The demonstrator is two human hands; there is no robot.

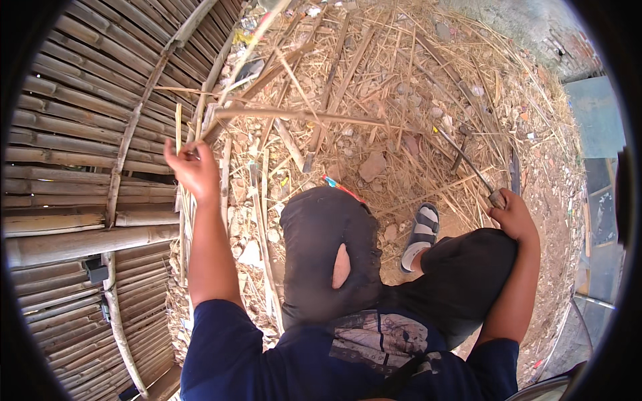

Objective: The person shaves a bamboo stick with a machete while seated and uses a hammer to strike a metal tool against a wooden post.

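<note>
So we've got our two hands well apart here. Our right hand (515, 217) is wrapped around the stubby handle of a long, thin, dark tool (471, 164), which angles forward and to the left from our fist. That hand sits right by our bent right knee (478, 264).

Our left hand (192, 167) is way over on the other side, fingers spread and loosely bent. It's right next to some upright thin bamboo strips (179, 123), but we honestly can't tell if the fingers are touching any of them. Just ahead and to the right of that hand is the near end of a long brown bamboo strip (301, 115), which runs across toward the tool's far end. Can't tell if the two actually touch.

To the left of our left hand there's a wall of bamboo slats (73, 160) with a curved pole (130, 134) across it. Between and ahead of our hands the ground is all straw (381, 87), splinters and stones, including one bigger flat stone (372, 166). A thin blue and red thing (341, 187) lies just past our left knee (321, 207). Our sandal (422, 230) is inward from the right hand, and a blue-grey panel (595, 117) stands beyond that hand to the right.
</note>
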